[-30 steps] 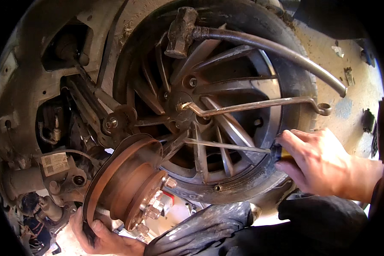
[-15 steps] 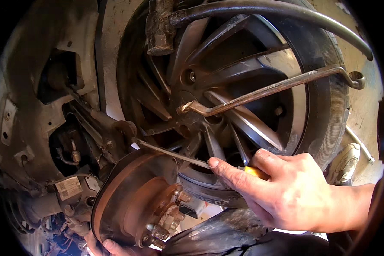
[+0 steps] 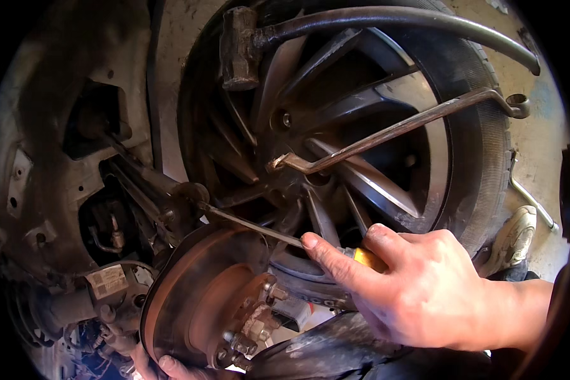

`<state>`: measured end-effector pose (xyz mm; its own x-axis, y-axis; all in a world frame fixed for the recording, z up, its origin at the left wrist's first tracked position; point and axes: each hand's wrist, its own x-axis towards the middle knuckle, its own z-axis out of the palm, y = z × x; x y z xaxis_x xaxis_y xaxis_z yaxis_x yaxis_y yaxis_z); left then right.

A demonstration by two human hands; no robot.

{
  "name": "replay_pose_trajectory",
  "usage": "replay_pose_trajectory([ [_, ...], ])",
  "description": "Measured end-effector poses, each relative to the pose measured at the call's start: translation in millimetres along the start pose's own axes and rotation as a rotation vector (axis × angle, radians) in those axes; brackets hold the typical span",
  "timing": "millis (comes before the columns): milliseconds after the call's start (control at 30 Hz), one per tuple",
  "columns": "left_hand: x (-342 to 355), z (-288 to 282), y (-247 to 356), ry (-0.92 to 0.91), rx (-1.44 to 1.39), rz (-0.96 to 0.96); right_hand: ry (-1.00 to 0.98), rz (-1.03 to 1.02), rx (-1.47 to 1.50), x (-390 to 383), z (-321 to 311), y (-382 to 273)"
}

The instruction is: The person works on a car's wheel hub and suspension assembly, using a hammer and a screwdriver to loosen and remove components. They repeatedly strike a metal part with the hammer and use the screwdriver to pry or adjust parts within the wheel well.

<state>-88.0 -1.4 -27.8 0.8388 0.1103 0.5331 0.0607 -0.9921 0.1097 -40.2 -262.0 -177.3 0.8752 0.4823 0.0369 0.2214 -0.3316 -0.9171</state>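
My right hand (image 3: 418, 288) is closed around the yellow handle of a screwdriver (image 3: 259, 229), forefinger stretched along its shaft. The shaft points left across the top of a rusty brake disc (image 3: 199, 288), its tip at a joint of the dark suspension arm (image 3: 187, 193). Whether the tip is wedged in there, I cannot tell. At the bottom of the view, my left hand (image 3: 177, 369) shows only some fingers and the thumb, around the disc's lower edge; the rest is hidden. Several wheel studs with nuts (image 3: 256, 330) stick out from the hub.
A wheel with its tyre (image 3: 481, 171) lies beyond the disc. On it rest a hammer (image 3: 240, 54) with a long curved handle and a cranked ring spanner (image 3: 399, 134). The car's underbody (image 3: 38, 126) fills the left side. A shoe (image 3: 514, 240) and a metal rod (image 3: 533, 201) are at the right.
The view has shifted a little, so the disc sits slightly further right. My right hand with the screwdriver appears slightly further left. Both hands keep their hold.
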Motion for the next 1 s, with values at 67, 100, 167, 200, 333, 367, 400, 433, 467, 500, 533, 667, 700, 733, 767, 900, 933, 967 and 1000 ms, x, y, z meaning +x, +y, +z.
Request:
replay_pose_trajectory([
  [67, 1.9, -1.7, -1.3, -0.029, -0.01, -0.009, 0.001, -0.003, -0.016, -1.2, -1.7, 0.0],
  [100, 1.4, -2.8, -2.2, -0.037, -0.02, -0.019, 0.016, 0.004, -0.032, -1.8, -1.3, -1.4],
  [167, -0.1, -4.2, -5.0, -0.055, -0.027, -0.049, 0.039, 0.01, -0.06, -1.7, 3.9, -3.9],
  [200, -1.3, -5.8, -7.3, -0.048, -0.025, -0.049, 0.041, 0.012, -0.049, -2.0, 7.2, -4.1],
  [333, -10.1, -18.0, -20.4, -0.149, -0.044, -0.072, 0.049, 0.002, -0.072, -4.3, 11.8, -1.6],
  [367, -12.0, -22.2, -24.1, -0.168, -0.044, -0.077, 0.054, -0.011, -0.088, -4.1, 11.3, -1.0],
  [400, -14.7, -26.0, -29.0, -0.178, -0.069, -0.046, 0.061, -0.018, -0.061, -5.0, 10.9, 0.1],
  [433, -10.1, -6.8, -13.0, -0.063, -0.12, -0.055, 0.079, -0.004, -0.073, -7.9, 11.0, 0.7],
  [467, -6.7, -3.1, -17.7, -0.051, -0.163, -0.031, 0.098, 0.011, -0.082, -10.5, 10.8, 0.8],
  [500, -3.0, 2.0, -25.6, -0.041, -0.206, -0.005, 0.084, 0.024, -0.09, -13.3, 9.4, 2.4],
  [533, 2.7, 8.1, -27.6, -0.033, -0.251, 0.024, 0.073, 0.041, -0.096, -15.3, 6.6, 3.7],
  [667, -10.2, -7.6, -30.0, -0.005, -0.119, 0.003, 0.055, -0.04, -0.15, -6.8, 12.1, 2.4],
  [700, -10.5, -7.3, -29.9, 0.006, -0.126, 0.004, 0.064, -0.04, -0.157, -6.9, 13.1, 3.1],
  [733, -10.6, -4.7, -29.2, 0.016, -0.137, 0.005, 0.075, -0.038, -0.167, -7.3, 13.5, 4.6],
  [767, -10.5, -2.7, -27.9, 0.026, -0.147, 0.006, 0.084, -0.036, -0.178, -7.8, 12.9, 5.7],
  [900, -5.8, 2.1, -14.8, 0.01, -0.126, 0.033, 0.113, -0.047, -0.176, -11.5, 9.8, 10.2],
  [933, -5.6, 5.9, -11.4, 0.021, -0.134, 0.022, 0.098, -0.048, -0.177, -11.5, 9.4, 10.6],
  [967, -5.9, 7.3, -10.4, 0.033, -0.142, 0.009, 0.08, -0.049, -0.179, -11.1, 8.7, 10.4],
  [1000, -6.3, 5.7, -12.3, 0.005, -0.135, 0.018, 0.06, -0.052, -0.182, -10.5, 8.3, 9.7],
])
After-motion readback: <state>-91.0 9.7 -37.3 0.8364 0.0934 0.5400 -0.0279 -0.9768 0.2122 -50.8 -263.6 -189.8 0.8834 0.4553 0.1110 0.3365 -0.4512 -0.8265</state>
